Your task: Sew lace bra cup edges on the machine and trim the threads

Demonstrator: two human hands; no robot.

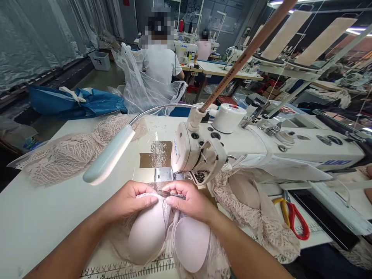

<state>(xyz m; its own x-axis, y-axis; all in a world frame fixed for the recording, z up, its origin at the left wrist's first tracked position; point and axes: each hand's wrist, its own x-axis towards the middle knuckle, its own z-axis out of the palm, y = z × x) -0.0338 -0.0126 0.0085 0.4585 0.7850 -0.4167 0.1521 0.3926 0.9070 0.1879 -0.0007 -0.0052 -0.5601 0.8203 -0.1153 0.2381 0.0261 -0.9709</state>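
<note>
A beige lace bra [151, 232] with two smooth padded cups lies at the table's front, its cups facing me. My left hand [136, 199] is closed, pinching the upper edge of the left cup between thumb and fingers. Close beside it, my right hand [186, 197] is closed around slim dark tweezers [174, 195], whose far end reaches toward the left fingertips. The fingers partly hide the tool and the fabric edge there. Both hands are just in front of the sewing machine [200, 151] and its metal needle plate [163, 174].
A lit gooseneck lamp [110, 155] hangs over the table's left side. More beige lace pieces [66, 155] lie at left and under the machine arm. Red-and-yellow-handled scissors [293, 217] and a black phone-like slab [322, 219] lie right. A ruler strip [128, 269] runs along the front. Two people sit ahead.
</note>
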